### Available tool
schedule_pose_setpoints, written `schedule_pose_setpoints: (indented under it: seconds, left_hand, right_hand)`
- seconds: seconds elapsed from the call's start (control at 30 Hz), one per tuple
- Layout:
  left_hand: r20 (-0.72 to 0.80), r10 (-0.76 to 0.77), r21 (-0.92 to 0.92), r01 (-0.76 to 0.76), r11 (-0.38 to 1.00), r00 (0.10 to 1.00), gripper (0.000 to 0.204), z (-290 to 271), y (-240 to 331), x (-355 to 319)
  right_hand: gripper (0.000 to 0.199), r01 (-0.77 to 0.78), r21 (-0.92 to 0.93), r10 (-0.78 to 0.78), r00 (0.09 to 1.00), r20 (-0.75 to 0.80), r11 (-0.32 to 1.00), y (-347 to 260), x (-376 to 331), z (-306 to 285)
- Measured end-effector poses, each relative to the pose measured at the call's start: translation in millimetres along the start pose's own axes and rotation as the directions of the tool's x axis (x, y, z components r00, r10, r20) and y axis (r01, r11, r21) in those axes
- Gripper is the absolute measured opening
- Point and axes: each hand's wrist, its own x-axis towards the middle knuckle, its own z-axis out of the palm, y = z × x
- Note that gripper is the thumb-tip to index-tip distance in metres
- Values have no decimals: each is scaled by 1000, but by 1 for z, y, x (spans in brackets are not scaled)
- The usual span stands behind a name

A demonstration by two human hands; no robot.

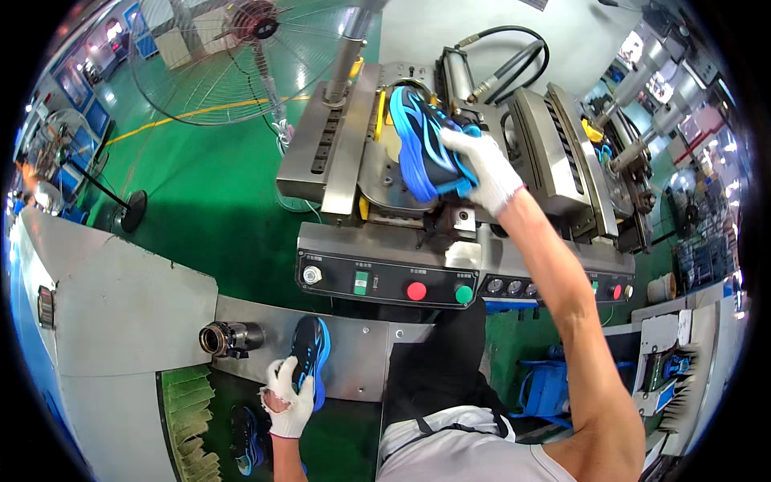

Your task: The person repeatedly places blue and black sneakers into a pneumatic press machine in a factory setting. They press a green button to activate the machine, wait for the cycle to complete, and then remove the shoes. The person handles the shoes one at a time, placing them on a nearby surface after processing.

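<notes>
My right hand (487, 170), in a white glove, grips a black and blue sneaker (419, 153) by its heel end. That shoe is held tilted over the metal machine (387, 183), its blue sole turned to the left. Lower left, my left hand (287, 400), in a white glove with a torn opening near the thumb, is closed on the near end of a second black and blue sneaker (308, 350). This one lies on or just above a flat metal shelf (363, 353), toe pointing away from me. Whether it touches the shelf I cannot tell.
A control panel (389, 279) with red and green buttons fronts the machine. A metal cylinder fitting (229, 339) sits left on the shelf. Another sneaker (246, 440) is below, beside green strip curtains (189, 422). A large fan (261, 28) stands behind; a blue stool (548, 390) is right.
</notes>
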Motion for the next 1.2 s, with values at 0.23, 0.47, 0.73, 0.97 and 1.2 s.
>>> schedule_pose_setpoints:
  seconds: [0.23, 0.47, 0.73, 0.97, 1.2]
  left_hand:
    - [11, 21, 29, -22, 999, 1000, 65, 61, -77, -44]
    - [58, 18, -11, -18, 1000, 998, 61, 58, -79, -42]
    - [25, 55, 19, -55, 998, 998, 57, 66, -72, -34]
    - [63, -9, 84, 4, 996, 998, 49, 57, -60, -34]
    - [204, -55, -107, 78, 991, 977, 43, 38, 0, -10]
  right_hand:
    - [54, -130, -673, -78, 960, -270, 728, 0, 162, 58]
    - [49, -294, -941, -322, 886, -334, 165, 72, 228, 69]
    - [65, 158, -912, -372, 928, 7, 377, 24, 101, 65]
    - [89, 576, -798, -542, 733, 410, 175, 164, -177, 20]
    - [91, 259, -966, -376, 895, 239, 3, 226, -202, -54]
